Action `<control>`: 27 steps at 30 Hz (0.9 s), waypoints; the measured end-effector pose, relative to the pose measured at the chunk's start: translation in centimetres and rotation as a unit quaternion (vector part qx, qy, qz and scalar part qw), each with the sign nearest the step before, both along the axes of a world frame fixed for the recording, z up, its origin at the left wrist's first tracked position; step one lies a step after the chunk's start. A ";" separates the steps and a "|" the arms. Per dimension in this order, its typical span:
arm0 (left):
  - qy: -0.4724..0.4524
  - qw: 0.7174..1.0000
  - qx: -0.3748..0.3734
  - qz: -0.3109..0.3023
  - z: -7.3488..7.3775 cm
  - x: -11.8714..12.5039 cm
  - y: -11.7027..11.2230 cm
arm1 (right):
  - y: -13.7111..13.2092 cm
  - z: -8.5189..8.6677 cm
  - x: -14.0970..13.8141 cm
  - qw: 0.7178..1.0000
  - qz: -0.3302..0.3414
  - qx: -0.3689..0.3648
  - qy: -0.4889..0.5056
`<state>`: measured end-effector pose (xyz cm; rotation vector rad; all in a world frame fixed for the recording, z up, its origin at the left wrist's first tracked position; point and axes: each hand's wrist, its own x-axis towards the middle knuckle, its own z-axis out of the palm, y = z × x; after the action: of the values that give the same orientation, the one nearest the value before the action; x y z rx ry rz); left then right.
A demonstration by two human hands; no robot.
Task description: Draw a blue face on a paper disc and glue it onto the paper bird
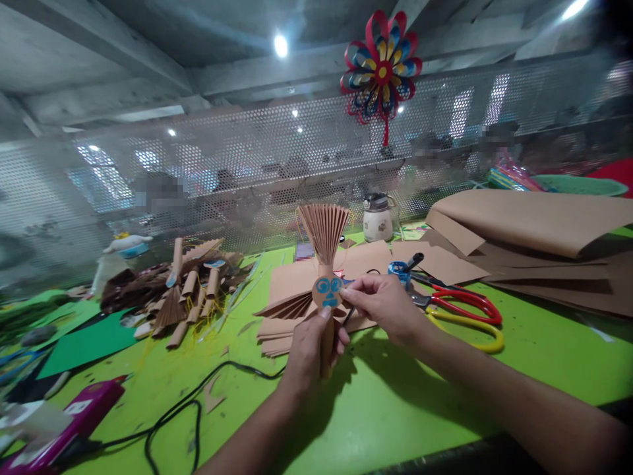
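In front of me is a brown paper figure, with a pleated fan [324,231] spreading up from its top. A round paper disc [324,291] with blue swirls and marks like a face sits at its middle. My left hand [307,353] is closed around the figure's rolled paper body [327,346], its thumb at the disc's lower edge. From the right, my right hand [386,307] pinches the disc's right edge between thumb and fingers. Behind the hands lie folded brown paper pieces [284,307]; their link to the figure is unclear.
Scissors [469,310] with red and yellow handles lie at right, beside a blue roll [398,269]. Brown paper sheets [524,218] fill the back right. At left are paper rolls [190,284], a purple device [74,422] and a black cord [198,389]. A bottle [378,221] stands behind.
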<state>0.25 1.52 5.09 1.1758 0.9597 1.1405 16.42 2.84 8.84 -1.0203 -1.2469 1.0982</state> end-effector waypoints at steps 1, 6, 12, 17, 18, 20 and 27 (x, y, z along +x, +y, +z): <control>0.003 1.000 0.000 0.000 -0.1 0.0 0.0 | 0.0 0.0 0.0 1.000 0.000 0.000 -0.003; 0.004 1.000 -0.002 -0.006 -0.2 -0.1 0.1 | 0.1 0.2 0.1 1.000 -0.008 0.003 -0.020; -0.018 0.999 -0.013 -0.024 -0.1 -0.1 0.3 | -0.4 0.7 0.1 0.999 -0.023 0.003 -0.047; -0.046 0.998 -0.024 -0.025 0.2 -0.1 0.1 | -1.1 1.4 0.2 0.998 -0.030 0.015 -0.057; -0.051 0.998 -0.026 -0.025 0.2 -0.1 0.1 | -1.3 1.5 0.2 0.998 -0.029 0.018 -0.058; -0.058 0.997 -0.032 -0.026 0.0 -0.1 0.3 | -1.5 1.5 0.2 0.997 -0.024 0.028 -0.061; -0.075 0.996 -0.041 -0.030 -0.8 -0.2 1.1 | -2.3 0.3 -0.4 0.988 0.035 0.122 -0.082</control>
<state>0.03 2.65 4.25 1.0299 0.8437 1.1150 16.05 0.54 9.13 -0.8993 -1.5197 0.8997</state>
